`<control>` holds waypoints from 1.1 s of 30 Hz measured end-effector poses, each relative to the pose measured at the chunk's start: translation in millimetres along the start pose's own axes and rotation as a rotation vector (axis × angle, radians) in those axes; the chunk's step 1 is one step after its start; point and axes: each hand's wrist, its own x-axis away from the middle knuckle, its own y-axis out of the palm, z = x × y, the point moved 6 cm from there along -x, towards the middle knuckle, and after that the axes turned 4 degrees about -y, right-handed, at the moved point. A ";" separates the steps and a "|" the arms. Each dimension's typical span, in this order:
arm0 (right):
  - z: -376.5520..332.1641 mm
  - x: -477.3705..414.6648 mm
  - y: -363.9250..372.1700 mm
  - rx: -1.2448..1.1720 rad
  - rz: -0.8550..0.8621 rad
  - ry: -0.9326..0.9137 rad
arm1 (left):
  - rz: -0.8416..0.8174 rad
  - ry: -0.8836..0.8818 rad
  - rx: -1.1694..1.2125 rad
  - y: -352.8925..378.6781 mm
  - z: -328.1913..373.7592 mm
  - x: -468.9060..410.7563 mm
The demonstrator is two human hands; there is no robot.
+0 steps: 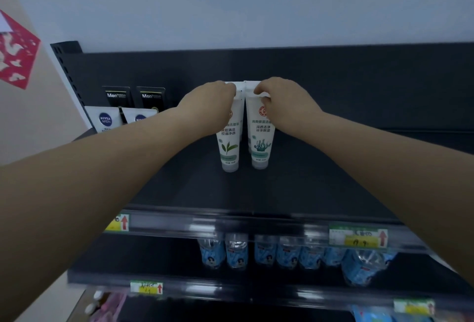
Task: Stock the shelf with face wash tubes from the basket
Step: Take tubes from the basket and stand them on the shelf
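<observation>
At centre frame, the left hand (214, 98) and right hand (279, 98) each pinch a tube's flat top seam, the left tube (229, 142) and the right tube (261, 139). The tubes look light, soft and slick, standing cap-down on the shelf (295, 188); the stiff seam seems the surest hold.

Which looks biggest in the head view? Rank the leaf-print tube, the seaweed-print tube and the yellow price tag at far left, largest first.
1-2. Leaf-print tube and seaweed-print tube: they look about alike, and the hands cover their tops, so no ranking between them.
3. Yellow price tag: smallest, though it sits nearer the camera and is partly hidden by the forearm.

We count two white face wash tubes (230, 142), four men's tubes (116, 96), perhaps seven water bottles (237, 251).
</observation>
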 end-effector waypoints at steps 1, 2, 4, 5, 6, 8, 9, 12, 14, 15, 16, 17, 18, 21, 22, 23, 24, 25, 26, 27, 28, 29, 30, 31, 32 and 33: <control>-2.8 2.1 -1.9 0.006 0.005 -0.012 | 0.003 -0.005 0.010 -2.3 -0.3 3.2; -6.1 4.3 -3.6 0.010 0.013 -0.025 | 0.009 -0.012 0.017 -4.7 -1.1 7.1; -13.9 9.2 -5.0 0.012 0.019 -0.055 | 0.034 -0.029 0.032 -7.9 -4.7 17.7; -19.1 11.9 -4.0 0.019 0.011 -0.078 | 0.059 -0.035 0.042 -9.0 -7.1 25.2; -25.4 15.0 -1.9 0.029 -0.006 -0.105 | 0.090 -0.037 0.050 -9.6 -9.9 34.4; -40.3 23.4 3.5 0.050 -0.036 -0.155 | 0.137 -0.029 0.049 -6.6 -16.0 56.5; -48.5 27.9 6.5 0.062 -0.043 -0.179 | 0.139 -0.028 0.039 -2.8 -19.5 68.7; -72.3 44.5 20.9 0.061 -0.091 -0.220 | 0.092 -0.050 -0.013 12.5 -32.6 106.7; -87.1 57.6 35.2 0.017 -0.145 -0.228 | 0.074 -0.064 -0.035 21.5 -41.6 132.1; -95.3 64.4 43.7 0.007 -0.169 -0.243 | 0.069 -0.072 -0.036 24.8 -46.5 145.6; -103.7 71.5 52.4 0.010 -0.189 -0.262 | 0.068 -0.082 -0.035 28.4 -51.8 159.7; -112.4 78.7 61.0 0.020 -0.208 -0.282 | 0.072 -0.092 -0.033 32.2 -57.3 174.1; -121.5 86.3 70.3 0.027 -0.227 -0.306 | 0.075 -0.102 -0.026 37.1 -62.9 189.7; -149.4 113.4 98.4 -0.017 -0.255 -0.378 | 0.067 -0.156 0.045 57.1 -77.5 239.5; -157.9 124.1 109.0 -0.040 -0.266 -0.397 | 0.048 -0.183 0.064 66.3 -82.3 255.6; -166.0 134.9 120.3 -0.058 -0.277 -0.416 | 0.027 -0.207 0.077 75.9 -86.9 271.2; -173.6 146.4 132.2 -0.068 -0.287 -0.436 | 0.009 -0.231 0.089 85.4 -91.1 287.1; -180.6 157.6 144.3 -0.075 -0.298 -0.453 | -0.011 -0.259 0.103 94.5 -95.1 302.4; -187.0 168.7 157.3 -0.080 -0.317 -0.466 | -0.042 -0.290 0.118 106.2 -99.2 318.2; -193.1 179.8 171.2 -0.085 -0.343 -0.478 | -0.078 -0.321 0.135 118.5 -102.7 334.5; -198.6 190.1 184.6 -0.092 -0.374 -0.492 | -0.115 -0.347 0.155 131.5 -105.6 351.0; -203.3 200.3 198.9 -0.103 -0.410 -0.499 | -0.146 -0.368 0.178 143.7 -107.3 367.1; -207.0 209.8 212.0 -0.120 -0.447 -0.496 | -0.168 -0.389 0.205 155.6 -109.2 382.7; -209.6 218.7 225.0 -0.140 -0.482 -0.488 | -0.197 -0.415 0.226 167.5 -111.0 398.0; -211.7 227.3 237.2 -0.159 -0.510 -0.482 | -0.232 -0.444 0.235 179.0 -113.1 412.3; -213.1 235.6 249.7 -0.170 -0.537 -0.476 | -0.268 -0.470 0.239 191.8 -115.7 426.2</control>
